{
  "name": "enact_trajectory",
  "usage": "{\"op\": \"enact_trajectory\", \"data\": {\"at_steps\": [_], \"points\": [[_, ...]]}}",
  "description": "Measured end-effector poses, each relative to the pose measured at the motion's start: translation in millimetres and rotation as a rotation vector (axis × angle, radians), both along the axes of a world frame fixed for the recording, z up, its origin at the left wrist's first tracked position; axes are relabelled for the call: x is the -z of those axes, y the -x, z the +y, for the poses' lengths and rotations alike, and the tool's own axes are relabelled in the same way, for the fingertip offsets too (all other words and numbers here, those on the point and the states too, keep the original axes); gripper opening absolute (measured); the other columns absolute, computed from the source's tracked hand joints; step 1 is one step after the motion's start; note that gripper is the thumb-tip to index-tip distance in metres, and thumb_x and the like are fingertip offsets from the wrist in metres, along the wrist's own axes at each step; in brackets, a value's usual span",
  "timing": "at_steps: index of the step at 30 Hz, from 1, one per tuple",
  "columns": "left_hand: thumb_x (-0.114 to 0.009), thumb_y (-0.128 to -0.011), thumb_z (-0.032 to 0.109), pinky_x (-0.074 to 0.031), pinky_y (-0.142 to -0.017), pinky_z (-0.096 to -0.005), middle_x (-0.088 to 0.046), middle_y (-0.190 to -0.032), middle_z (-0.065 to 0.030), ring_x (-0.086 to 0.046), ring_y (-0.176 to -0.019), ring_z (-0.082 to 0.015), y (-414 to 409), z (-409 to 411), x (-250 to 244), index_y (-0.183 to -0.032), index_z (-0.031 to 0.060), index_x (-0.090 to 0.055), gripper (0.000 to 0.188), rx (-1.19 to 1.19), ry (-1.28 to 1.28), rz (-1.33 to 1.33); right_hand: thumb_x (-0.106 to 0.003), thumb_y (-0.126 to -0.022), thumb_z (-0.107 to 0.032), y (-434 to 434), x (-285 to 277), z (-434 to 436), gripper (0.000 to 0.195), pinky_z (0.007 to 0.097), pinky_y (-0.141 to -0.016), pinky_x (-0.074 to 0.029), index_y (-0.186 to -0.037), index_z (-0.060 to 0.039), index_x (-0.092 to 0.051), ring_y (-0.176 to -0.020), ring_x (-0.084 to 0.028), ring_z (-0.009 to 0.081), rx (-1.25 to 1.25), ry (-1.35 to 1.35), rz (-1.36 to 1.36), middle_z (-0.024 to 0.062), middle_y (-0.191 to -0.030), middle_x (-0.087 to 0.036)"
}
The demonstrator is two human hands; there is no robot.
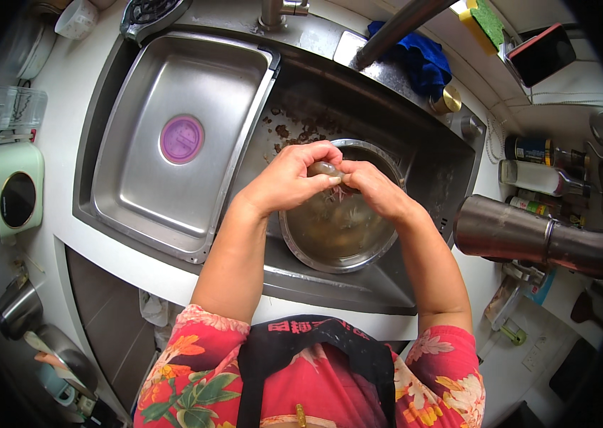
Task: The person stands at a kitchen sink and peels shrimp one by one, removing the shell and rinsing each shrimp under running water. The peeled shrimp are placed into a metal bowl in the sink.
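Note:
Both hands meet over a round steel bowl [301, 251] of cloudy water that stands in the sink basin [414, 134]. Between them is a grey, translucent raw shrimp [325, 169], with thin reddish legs hanging beneath it. My left hand [293, 176] grips its body between thumb and curled fingers. The fingers of my right hand [374, 184] pinch its other end, which they partly hide. Pale, blurred pieces [341, 224] lie under the water; I cannot tell exactly what they are. Brown scraps [301, 128] are scattered on the basin floor behind the bowl.
A steel tray [135, 107] with a purple round disc [182, 139] fills the sink's left side. The tap base [273, 16] and a blue cloth [422, 59] are at the back. A large metal pipe [510, 227] juts in at right, near several bottles [529, 176].

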State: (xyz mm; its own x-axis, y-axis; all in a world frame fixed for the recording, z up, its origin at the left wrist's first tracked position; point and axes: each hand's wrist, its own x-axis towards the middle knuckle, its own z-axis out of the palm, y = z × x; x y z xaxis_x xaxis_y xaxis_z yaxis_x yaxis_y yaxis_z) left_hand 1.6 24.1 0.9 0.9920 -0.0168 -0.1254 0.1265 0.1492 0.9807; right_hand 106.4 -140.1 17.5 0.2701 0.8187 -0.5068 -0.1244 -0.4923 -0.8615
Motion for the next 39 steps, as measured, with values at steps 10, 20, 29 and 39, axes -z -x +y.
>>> {"op": "enact_trajectory", "data": {"at_steps": [10, 20, 29, 39], "points": [[-0.064, -0.084, 0.006, -0.045, -0.071, -0.0201, -0.057, -0.089, 0.0025, -0.054, -0.079, -0.004, 1, 5, -2, -0.098, 0.0055, -0.055, 0.017, -0.081, 0.311, 0.051, -0.039, -0.081, -0.026, -6, -10, 11, 0.031, 0.0323, -0.068, -0.039, -0.079, 0.0016, -0.054, -0.073, -0.049, 0.0182, -0.018, -0.053, -0.105, 0.0089, -0.072, -0.053], [-0.062, -0.088, 0.01, -0.048, -0.07, -0.0233, -0.061, -0.088, 0.0006, -0.059, -0.079, -0.0072, -2, 9, 5, -0.103, 0.0071, -0.053, 0.018, -0.207, 0.523, 0.037, -0.037, -0.091, -0.027, -7, -19, 27, 0.033, 0.0349, -0.065, -0.041, -0.084, 0.0007, -0.052, -0.068, -0.051, 0.0227, 0.024, -0.094, -0.258, 0.0128, -0.072, -0.054], [-0.056, -0.094, 0.015, -0.048, -0.065, -0.022, -0.059, -0.087, 0.0002, -0.055, -0.073, -0.0054, -4, 9, 6, -0.108, 0.0062, -0.05, 0.018, -0.343, 0.372, 0.053, -0.045, -0.094, -0.016, -8, -21, 38, 0.018, 0.0374, -0.063, -0.042, -0.089, 0.0005, -0.049, -0.064, -0.049, 0.028, -0.032, -0.166, -0.432, 0.0173, -0.074, -0.053], [-0.042, -0.099, 0.024, -0.043, -0.059, -0.0219, -0.056, -0.081, 0.0006, -0.049, -0.066, -0.0063, -6, 0, 0, -0.103, 0.0056, -0.053, 0.022, -0.475, 0.16, 0.079, -0.043, -0.097, -0.01, -5, -9, 50, 0.014, 0.0313, -0.063, -0.043, -0.093, 0.0015, -0.049, -0.065, -0.049, 0.02, 0.072, -0.234, -0.422, 0.0139, -0.075, -0.053]]}}
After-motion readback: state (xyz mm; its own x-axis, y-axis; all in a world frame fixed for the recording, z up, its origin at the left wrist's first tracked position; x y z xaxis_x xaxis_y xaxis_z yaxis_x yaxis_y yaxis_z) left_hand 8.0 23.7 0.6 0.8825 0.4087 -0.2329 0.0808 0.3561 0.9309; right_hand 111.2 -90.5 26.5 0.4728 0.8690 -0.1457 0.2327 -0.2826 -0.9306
